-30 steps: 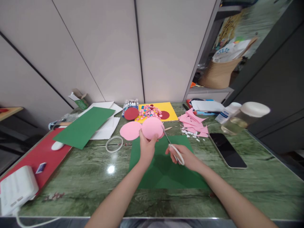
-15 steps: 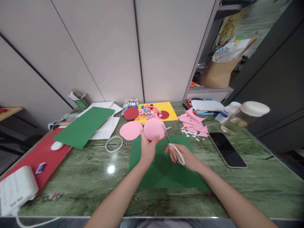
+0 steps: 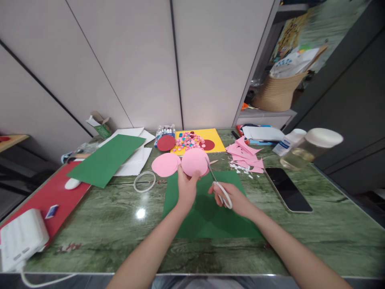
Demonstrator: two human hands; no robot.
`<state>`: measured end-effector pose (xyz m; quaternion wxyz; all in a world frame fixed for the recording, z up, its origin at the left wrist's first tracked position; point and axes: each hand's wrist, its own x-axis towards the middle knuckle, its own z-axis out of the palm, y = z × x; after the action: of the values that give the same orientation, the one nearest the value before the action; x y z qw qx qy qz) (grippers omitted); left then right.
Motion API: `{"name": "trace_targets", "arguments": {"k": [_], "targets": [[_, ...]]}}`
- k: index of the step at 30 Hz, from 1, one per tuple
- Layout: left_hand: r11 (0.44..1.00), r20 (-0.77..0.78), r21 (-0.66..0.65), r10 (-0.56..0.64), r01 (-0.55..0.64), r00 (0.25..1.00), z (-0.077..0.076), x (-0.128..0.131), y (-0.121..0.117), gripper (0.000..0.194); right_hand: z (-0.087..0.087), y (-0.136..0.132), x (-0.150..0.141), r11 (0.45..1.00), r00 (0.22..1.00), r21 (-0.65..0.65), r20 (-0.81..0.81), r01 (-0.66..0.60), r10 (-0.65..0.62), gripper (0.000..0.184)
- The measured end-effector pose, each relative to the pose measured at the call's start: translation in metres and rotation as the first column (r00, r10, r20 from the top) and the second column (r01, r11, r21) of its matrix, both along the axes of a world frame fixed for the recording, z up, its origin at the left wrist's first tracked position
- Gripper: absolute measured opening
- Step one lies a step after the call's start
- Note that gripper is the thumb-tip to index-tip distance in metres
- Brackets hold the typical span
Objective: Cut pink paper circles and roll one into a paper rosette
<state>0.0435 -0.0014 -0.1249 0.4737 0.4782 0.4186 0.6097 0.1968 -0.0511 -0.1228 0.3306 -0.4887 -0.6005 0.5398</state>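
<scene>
A pink paper circle (image 3: 195, 161) is pinched at its lower edge by my left hand (image 3: 187, 186), raised over a green paper sheet (image 3: 207, 220). White-handled scissors (image 3: 225, 196) are in my right hand (image 3: 233, 197), their blades pointing up and left against the circle's right edge. Whether the blades are parted is too small to tell. Just left of the held circle, more pink circles (image 3: 165, 165) lie overlapping on the table. Behind it, a yellow sheet (image 3: 215, 138) carries many small pink, red and blue pompoms (image 3: 189, 140) and a dark red circle (image 3: 208, 145).
Pink paper scraps (image 3: 245, 154) and white bits lie to the right, near a phone (image 3: 288, 189) and a lidded jar (image 3: 309, 148). A tape ring (image 3: 144, 182) is at left, with another green sheet (image 3: 110, 159), a red sheet (image 3: 57, 192) and a white power bank (image 3: 24, 239).
Almost nothing differs. The pink circle and both hands have shifted very slightly, with the scissors staying at the circle's right edge.
</scene>
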Motion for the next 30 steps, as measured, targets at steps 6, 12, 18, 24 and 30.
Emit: {"name": "trace_targets", "arguments": {"k": [6,12,18,24,30], "targets": [[1.000,0.042,-0.014,-0.017,0.018,0.999,0.0003,0.0011,-0.0020,0.025,-0.0012,0.0003,-0.0015,1.000,1.000,-0.002,0.010,0.006,-0.006,0.041],[0.998,0.109,-0.025,-0.062,0.066,0.992,0.0005,0.0029,-0.0025,0.027,-0.0030,0.0014,-0.0005,0.999,0.999,-0.034,-0.022,0.023,-0.024,0.043],[0.995,0.104,-0.050,-0.077,0.083,0.992,0.0000,0.0042,-0.0028,0.027,-0.0023,0.0006,-0.0014,0.999,0.999,-0.030,-0.031,0.035,-0.036,0.044],[0.997,0.095,-0.036,-0.059,0.063,0.994,-0.0013,0.0041,-0.0030,0.025,0.0006,-0.0008,-0.0025,0.999,0.999,-0.038,-0.029,0.036,-0.037,0.043],[0.999,0.070,-0.028,-0.038,0.041,0.997,-0.0018,0.0032,-0.0020,0.023,-0.0013,0.0001,-0.0020,0.999,0.999,-0.030,-0.035,0.035,-0.036,0.044]]}}
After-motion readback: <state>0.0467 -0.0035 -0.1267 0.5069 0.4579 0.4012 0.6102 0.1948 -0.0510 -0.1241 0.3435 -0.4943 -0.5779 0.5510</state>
